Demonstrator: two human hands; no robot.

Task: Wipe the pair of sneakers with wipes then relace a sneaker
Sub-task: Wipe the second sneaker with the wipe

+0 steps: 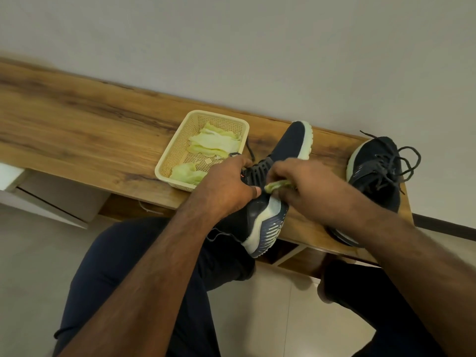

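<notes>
Now the left hand [226, 186] grips one sneaker [260, 202] at its collar, tilted over the bench [77, 130] edge with its sole turned rightward. Just beside it, the right hand [304, 186] pinches a crumpled wipe [277, 186] against the shoe. A basket [170, 155] of used wipes sits left; the second sneaker [376, 173] rests to the right.

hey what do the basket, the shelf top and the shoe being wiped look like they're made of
Basket: likely cream plastic, shown by its moulded perforated mesh. Shelf top: wood or wood-look laminate with printed-looking grain, a smooth finish. Held shoe: dark knit-like fabric upper and a pale, rubbery-looking sole.
</notes>
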